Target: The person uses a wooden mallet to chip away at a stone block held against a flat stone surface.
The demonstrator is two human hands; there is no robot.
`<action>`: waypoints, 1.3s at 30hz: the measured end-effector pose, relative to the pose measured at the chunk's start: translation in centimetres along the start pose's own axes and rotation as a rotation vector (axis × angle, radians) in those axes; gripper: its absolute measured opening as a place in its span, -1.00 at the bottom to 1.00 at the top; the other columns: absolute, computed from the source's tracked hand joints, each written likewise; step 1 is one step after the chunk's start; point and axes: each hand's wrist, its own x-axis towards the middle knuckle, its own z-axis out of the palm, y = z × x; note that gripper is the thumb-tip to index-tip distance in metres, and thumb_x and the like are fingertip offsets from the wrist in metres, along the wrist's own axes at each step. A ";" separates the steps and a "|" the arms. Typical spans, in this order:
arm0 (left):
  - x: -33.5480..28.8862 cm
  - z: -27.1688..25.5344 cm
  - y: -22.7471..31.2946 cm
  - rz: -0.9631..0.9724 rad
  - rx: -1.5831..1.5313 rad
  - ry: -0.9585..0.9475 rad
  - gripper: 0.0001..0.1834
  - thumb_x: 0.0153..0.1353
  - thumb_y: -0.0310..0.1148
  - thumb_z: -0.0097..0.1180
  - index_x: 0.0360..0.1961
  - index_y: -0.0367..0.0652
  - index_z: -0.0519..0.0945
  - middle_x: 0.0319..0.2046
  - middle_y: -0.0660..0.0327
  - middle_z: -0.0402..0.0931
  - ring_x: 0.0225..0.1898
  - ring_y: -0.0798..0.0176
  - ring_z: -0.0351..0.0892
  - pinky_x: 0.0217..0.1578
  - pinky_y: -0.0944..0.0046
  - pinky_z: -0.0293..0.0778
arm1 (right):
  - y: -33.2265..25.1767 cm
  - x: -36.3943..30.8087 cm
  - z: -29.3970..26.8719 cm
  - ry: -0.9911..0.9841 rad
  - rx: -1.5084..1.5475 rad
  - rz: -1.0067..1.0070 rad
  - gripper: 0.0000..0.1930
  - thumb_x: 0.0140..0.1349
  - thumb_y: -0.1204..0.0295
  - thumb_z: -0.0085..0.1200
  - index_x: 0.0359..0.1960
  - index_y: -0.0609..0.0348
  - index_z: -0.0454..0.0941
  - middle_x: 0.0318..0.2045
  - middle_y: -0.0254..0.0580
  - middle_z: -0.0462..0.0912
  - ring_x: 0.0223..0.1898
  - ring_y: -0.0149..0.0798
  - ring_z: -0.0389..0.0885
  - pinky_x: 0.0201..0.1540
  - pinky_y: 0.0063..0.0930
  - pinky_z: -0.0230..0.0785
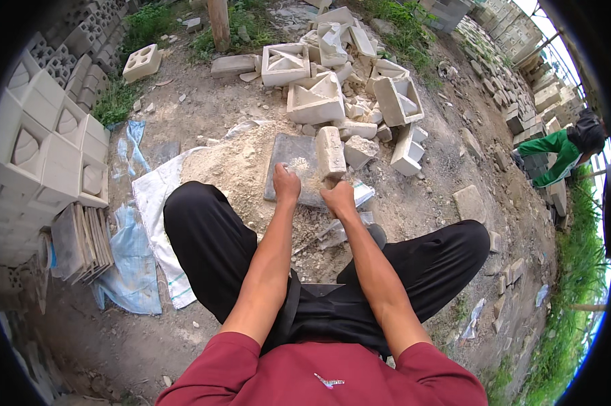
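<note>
A dark, square, flat board (277, 159) lies in front of me on pale sandy rubble, with light crumbs on its surface. Over it, my left hand (287, 184) is closed, fingers curled; what it holds, if anything, is hidden. My right hand (339, 199) is closed at the near end of a pale oblong block (330, 152), where a short brown part shows at the fingers. The block stands over the board's right edge. Just right of it is a rough broken chunk (361, 151).
Beyond the board are cast blocks (315, 98) and broken pieces in a heap. Stacked pale blocks (55, 149) and leaning flat boards (82, 240) stand at left. A white sack (156, 203) lies beside my left knee. Another person in a green sleeve (552, 145) works at far right.
</note>
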 end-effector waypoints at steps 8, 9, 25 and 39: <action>0.7 -1.2 0.2 -0.067 -0.041 0.064 -0.62 0.18 -0.47 0.10 0.05 -0.29 0.45 0.01 -0.13 0.39 0.03 -0.19 0.45 0.08 0.02 0.39 | 2.8 -2.0 4.9 0.124 -0.135 0.003 -0.48 0.02 0.29 0.27 -0.07 0.47 0.49 -0.20 0.35 0.65 -0.08 0.22 0.65 0.03 -0.06 0.51; 0.8 -1.2 0.4 -0.067 -0.064 0.081 -0.61 0.18 -0.46 0.13 0.05 -0.28 0.46 0.01 -0.13 0.39 0.04 -0.19 0.45 0.08 0.02 0.39 | 3.0 -1.6 4.5 0.074 -0.127 -0.007 -0.51 0.00 0.28 0.26 -0.14 0.49 0.53 -0.22 0.37 0.65 -0.10 0.22 0.66 0.01 -0.07 0.51; 0.1 0.0 0.4 0.112 0.056 -0.037 -0.78 0.09 -0.42 0.24 -0.21 -0.23 0.64 -0.19 -0.01 0.60 -0.20 0.01 0.63 -0.12 0.13 0.53 | 5.0 0.5 1.0 0.003 -0.041 0.062 -0.55 -0.07 0.31 0.20 -0.23 0.52 0.60 -0.23 0.39 0.65 -0.11 0.22 0.67 -0.05 -0.14 0.53; -0.3 0.5 1.8 0.037 -0.014 -0.208 -0.80 -0.03 -0.43 0.20 -0.34 -0.26 0.58 -0.32 -0.04 0.61 -0.26 -0.06 0.62 -0.17 0.06 0.53 | 5.5 -0.2 0.5 0.053 -0.040 0.124 -0.38 -0.03 0.20 0.25 -0.02 0.50 0.48 -0.05 0.39 0.60 0.03 0.24 0.59 0.09 -0.11 0.47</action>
